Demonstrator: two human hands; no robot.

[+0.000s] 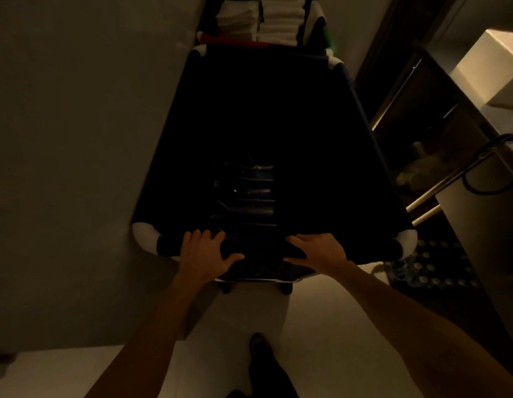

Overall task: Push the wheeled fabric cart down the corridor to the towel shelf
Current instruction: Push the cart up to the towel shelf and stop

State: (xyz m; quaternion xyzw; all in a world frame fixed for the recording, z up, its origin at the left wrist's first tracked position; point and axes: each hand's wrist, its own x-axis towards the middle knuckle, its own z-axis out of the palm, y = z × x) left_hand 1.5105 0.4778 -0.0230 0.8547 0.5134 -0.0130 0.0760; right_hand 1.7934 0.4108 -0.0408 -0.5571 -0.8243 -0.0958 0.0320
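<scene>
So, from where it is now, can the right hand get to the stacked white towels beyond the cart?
Probably not. The right hand grips the near rim of the fabric cart, and the cart's whole length lies between it and the stacked white towels past the far rim. The cart has to move closer first.

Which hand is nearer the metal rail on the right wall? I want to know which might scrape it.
Right. The right hand grips the cart rim on the metal rail side; the left hand grips farther away.

One cart (258,116), two hands (205,254) (315,249), two towel stacks (238,20) (281,20), one shoe (259,344)
</scene>
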